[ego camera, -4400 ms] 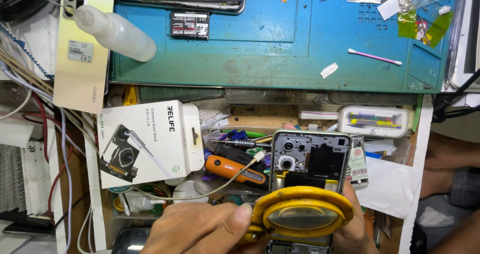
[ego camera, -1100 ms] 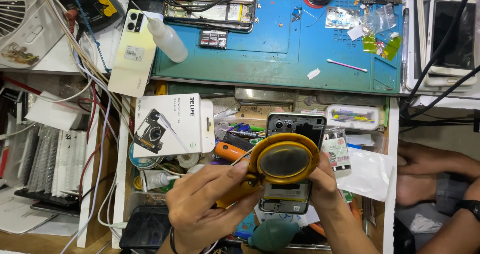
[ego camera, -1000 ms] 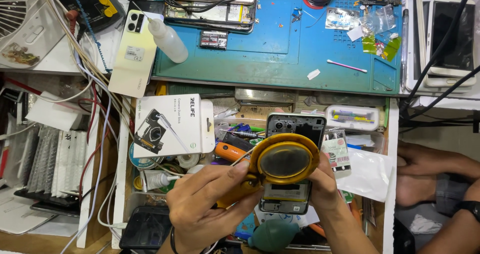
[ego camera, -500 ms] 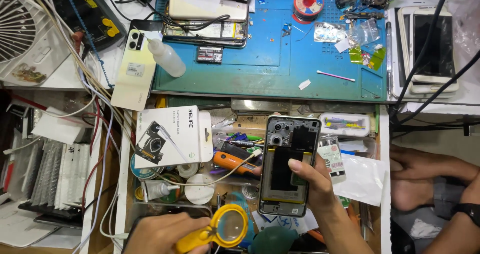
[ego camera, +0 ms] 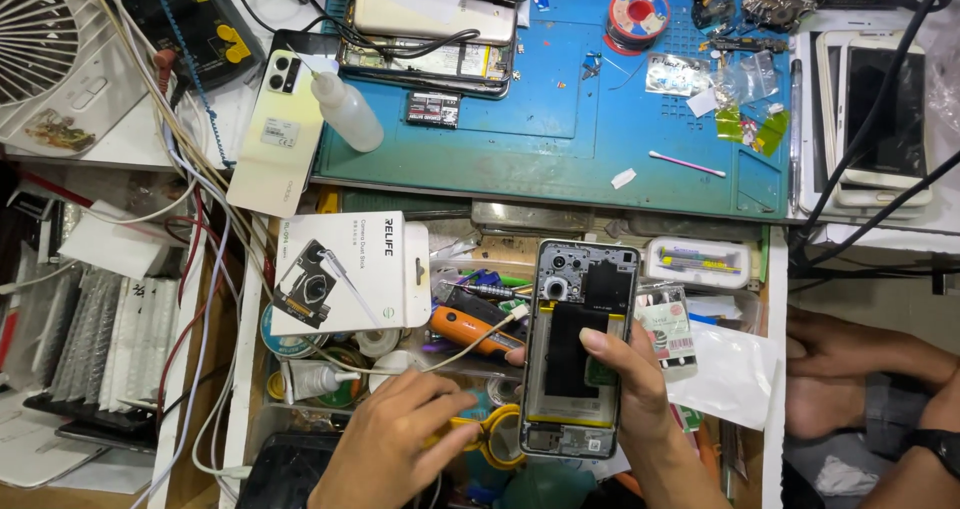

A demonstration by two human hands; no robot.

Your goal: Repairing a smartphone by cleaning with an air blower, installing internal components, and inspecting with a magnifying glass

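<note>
Over an open drawer (ego camera: pixel 250 409) crammed with repair clutter, the right hand (ego camera: pixel 628 374) grips an opened phone (ego camera: pixel 578 344) with its back cover off, thumb across the dark inner plate and fingers wrapped behind the right edge, holding it upright above the drawer. Just to its lower left, the left hand (ego camera: pixel 395 447) closes on a yellow-rimmed round tool (ego camera: pixel 498 437), apparently a magnifier, mostly hidden beneath the phone's lower corner. An orange-handled screwdriver (ego camera: pixel 472 327) lies just left of the phone, a white product box (ego camera: pixel 345 272) beyond it. Above, a blue work mat (ego camera: pixel 560 139) carries a clear squeeze bottle (ego camera: pixel 345 112). Another person's hands (ego camera: pixel 850 354) rest at far right.
</note>
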